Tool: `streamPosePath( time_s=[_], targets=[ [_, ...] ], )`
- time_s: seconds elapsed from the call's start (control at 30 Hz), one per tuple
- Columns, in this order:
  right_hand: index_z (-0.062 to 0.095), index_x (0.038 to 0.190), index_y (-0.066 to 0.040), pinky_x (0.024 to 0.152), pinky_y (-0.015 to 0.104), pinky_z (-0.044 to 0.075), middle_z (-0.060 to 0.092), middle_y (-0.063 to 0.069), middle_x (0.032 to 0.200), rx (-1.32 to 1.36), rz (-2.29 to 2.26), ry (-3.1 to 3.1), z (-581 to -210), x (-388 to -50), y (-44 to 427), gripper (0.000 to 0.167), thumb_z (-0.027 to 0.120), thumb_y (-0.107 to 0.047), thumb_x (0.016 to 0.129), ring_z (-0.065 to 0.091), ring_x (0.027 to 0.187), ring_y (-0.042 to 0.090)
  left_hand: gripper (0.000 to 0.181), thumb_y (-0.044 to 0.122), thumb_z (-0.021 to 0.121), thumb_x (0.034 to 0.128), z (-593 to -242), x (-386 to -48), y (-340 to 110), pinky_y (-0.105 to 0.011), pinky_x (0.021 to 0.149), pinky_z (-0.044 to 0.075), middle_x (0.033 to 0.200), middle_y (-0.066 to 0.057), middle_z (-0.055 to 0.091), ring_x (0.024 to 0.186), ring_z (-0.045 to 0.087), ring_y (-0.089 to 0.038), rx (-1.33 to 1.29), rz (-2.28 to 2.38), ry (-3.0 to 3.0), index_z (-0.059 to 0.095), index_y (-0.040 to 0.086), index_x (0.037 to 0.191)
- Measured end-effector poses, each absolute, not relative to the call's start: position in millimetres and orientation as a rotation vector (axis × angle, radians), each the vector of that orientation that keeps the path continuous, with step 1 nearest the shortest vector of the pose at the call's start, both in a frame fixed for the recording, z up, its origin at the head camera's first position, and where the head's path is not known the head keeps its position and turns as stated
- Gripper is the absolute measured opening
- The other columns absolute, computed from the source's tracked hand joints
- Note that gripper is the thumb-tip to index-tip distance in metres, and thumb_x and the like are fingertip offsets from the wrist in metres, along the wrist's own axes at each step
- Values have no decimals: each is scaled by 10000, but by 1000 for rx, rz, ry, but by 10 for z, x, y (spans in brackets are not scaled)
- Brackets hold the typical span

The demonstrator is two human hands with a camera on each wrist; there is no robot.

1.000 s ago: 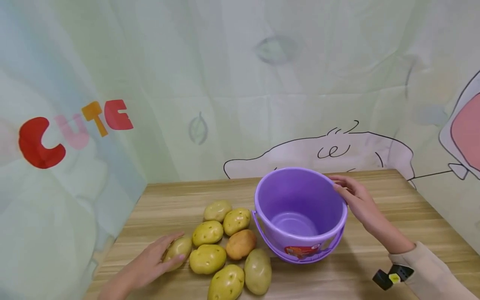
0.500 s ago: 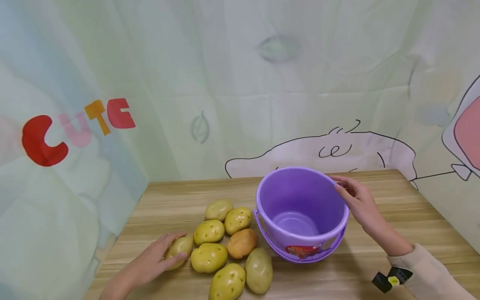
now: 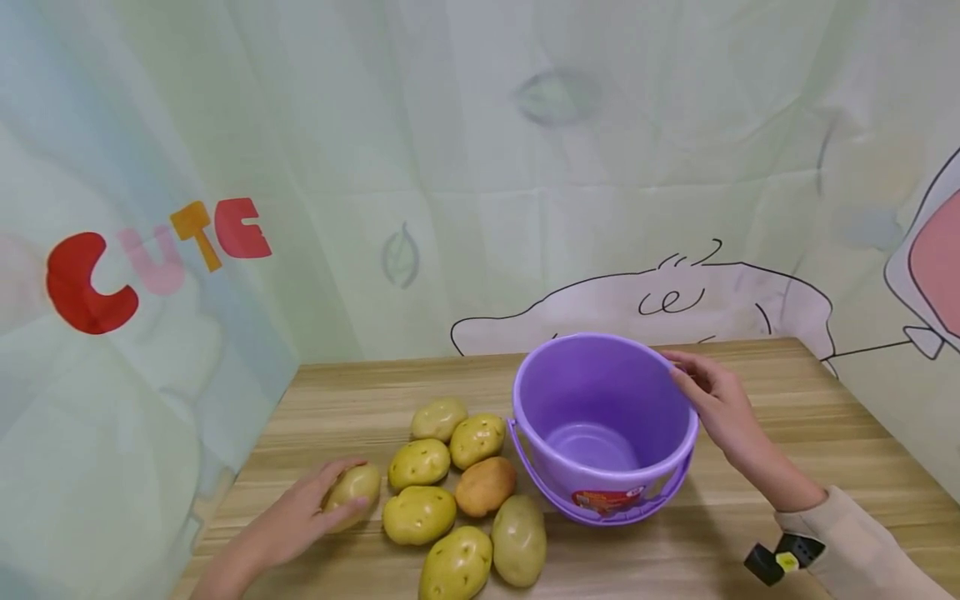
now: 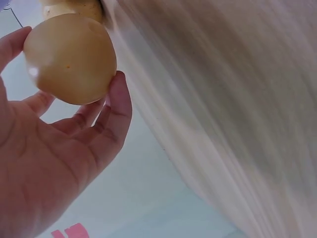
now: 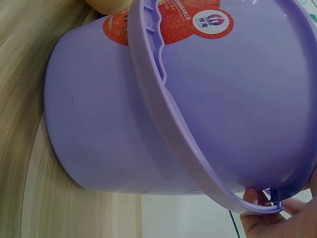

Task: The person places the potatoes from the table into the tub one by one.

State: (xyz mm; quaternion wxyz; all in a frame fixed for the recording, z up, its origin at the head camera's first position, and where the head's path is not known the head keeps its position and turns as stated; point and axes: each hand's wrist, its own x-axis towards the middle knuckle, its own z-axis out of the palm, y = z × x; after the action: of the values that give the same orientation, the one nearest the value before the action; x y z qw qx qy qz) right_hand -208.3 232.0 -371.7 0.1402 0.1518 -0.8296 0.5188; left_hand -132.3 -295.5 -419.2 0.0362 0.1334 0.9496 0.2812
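My left hand [image 3: 288, 518] grips a potato [image 3: 352, 497] at the left of the group, thumb on one side and fingers round the other; the left wrist view shows the same potato [image 4: 72, 59] between thumb and fingertips. The purple bucket [image 3: 600, 400] stands upright, its inside visible with nothing in it. My right hand [image 3: 723, 408] holds the bucket's right rim. In the right wrist view, fingers of the right hand [image 5: 277, 218] curl at the rim where the handle [image 5: 178, 129] joins the bucket [image 5: 99, 114].
Several yellow potatoes [image 3: 418, 515] and an orange-brown one [image 3: 486, 486] lie close together left of the bucket on the wooden table [image 3: 352, 392]. A printed curtain [image 3: 337, 167] hangs behind the table and along its left side.
My left hand has drawn slightly left with its potato, opening a small gap to the neighbouring potatoes. The right hand and bucket stay almost the same.
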Motion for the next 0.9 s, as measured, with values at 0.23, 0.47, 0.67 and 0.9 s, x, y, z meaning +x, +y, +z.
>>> streamPosePath(
  time_s=[0.23,0.47,0.67,0.9],
  targets=[
    [565,1330,82,748,176,519,621,250,1169,419,1517,-2390,-3713,-2067,2310,365,510,-151,1055,591,935,72,559,465,588,989,-4122,-1326,-2890,-507,898,476,1367,-114,542,1220,521,-317,473,882,2949,505,108,1412],
    [566,1326,88,740,180,521,623,254,1164,430,1540,-2370,-3724,-2075,2306,361,509,-143,1055,595,925,77,550,485,578,988,-4018,-1332,-2802,-512,871,487,1348,-101,544,1198,535,-311,515,854,2982,509,143,1413],
    [560,1338,79,741,195,526,623,242,1158,428,1552,-2375,-3737,-2076,2312,369,500,-157,1060,601,928,93,563,492,567,992,-3970,-1348,-2743,-566,938,458,1380,-116,523,1252,500,-350,519,852,2979,495,148,1432],
    [556,1339,83,751,188,524,624,244,1159,426,1552,-2376,-3729,-2077,2305,374,500,-159,1060,607,938,90,560,496,555,996,-3916,-1383,-2682,-617,990,417,1424,-115,499,1293,472,-385,542,848,2976,471,178,1449]
  ],
)
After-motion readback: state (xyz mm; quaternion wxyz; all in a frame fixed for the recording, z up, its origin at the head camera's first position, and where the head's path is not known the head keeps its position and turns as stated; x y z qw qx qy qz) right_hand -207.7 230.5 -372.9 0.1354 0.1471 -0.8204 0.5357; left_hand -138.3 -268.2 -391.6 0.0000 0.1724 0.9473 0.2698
